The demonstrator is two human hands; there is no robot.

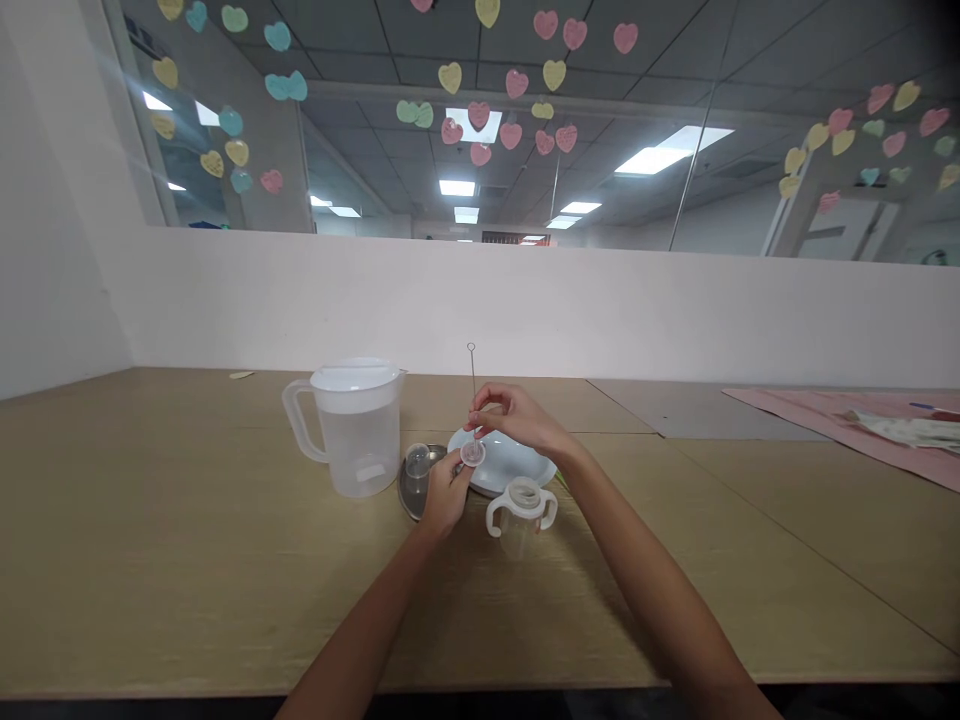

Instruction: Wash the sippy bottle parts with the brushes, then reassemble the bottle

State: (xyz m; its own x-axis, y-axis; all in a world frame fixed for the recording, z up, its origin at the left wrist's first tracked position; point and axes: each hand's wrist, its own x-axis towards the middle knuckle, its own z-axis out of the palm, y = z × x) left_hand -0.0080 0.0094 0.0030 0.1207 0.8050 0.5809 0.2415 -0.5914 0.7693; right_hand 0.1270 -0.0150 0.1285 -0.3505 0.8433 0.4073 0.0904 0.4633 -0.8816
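Nearest the camera, the left forearm and right forearm rise from the bottom edge across the pale wood-toned table, converging at mid-frame. Left of the hands stands a translucent plastic jug with a white lid, holding clear liquid; the small label on its side is too blurred to read. Beside it, a small clear cup sits on a steel dish.

The left hand is angled up, its fingertips pinched together on a clear round silicone valve. The right hand arches over from the right, its fingers closed on a thin wire with a loop at the top, which stands upright above the valve. Below them lie a white plate and a two-handled trainer cup.

At the upper right, a pink mat lies on the table. Paper hearts cover the glass above; any writing on them is too small to read.
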